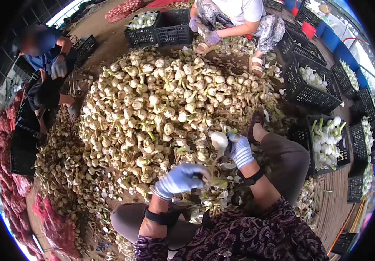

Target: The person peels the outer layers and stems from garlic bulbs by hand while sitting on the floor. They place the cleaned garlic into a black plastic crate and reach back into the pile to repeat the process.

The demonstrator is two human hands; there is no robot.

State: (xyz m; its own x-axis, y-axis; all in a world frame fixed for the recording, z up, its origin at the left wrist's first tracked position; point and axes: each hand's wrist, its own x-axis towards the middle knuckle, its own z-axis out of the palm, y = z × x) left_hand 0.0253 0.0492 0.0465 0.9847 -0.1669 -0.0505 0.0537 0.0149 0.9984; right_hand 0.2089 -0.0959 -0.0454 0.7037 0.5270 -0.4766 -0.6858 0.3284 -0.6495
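Note:
A white, peeled garlic bulb (219,141) is in my right hand (240,150), which wears a blue-and-white striped glove, with the fingers closed round its side. A piece of green stem shows above those fingers. My left hand (181,179), gloved the same way, is lower and to the left. Its fingers are curled together at a strip of pale garlic skin (217,182) that hangs below the bulb. Just beyond both hands rises a big heap of unpeeled garlic bulbs (148,108) with dirty skins and short stems. Loose peelings lie under my hands.
At my right, a black crate (346,150) holds white peeled garlic; another crate (311,102) stands farther back. One co-worker (235,19) sits across the heap, another person (44,56) at the left. Red mesh sacks (55,226) lie along the left side.

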